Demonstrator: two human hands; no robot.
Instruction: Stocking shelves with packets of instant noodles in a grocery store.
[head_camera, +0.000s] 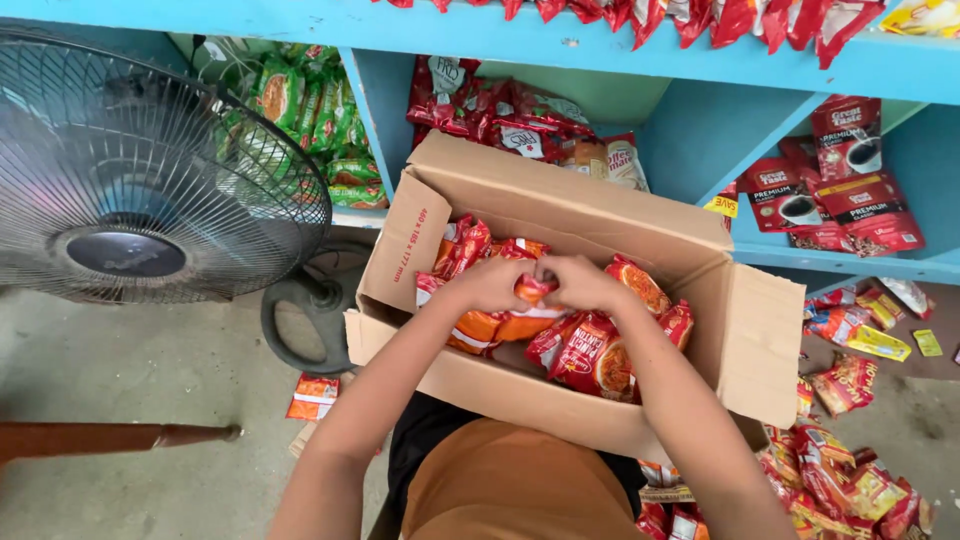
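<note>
head view | left hand (492, 283) and right hand (580, 281) pinch one orange-red sachet (533, 289) together over the cardboard box (560, 215) of packets | best gripped by its edges, kept above the box

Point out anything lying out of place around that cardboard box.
Loose snack packets are strewn over the floor to the right of the cardboard box, and one orange packet lies alone by the fan's base. Both hands, left hand and right hand, grip a packet inside the box.
</note>
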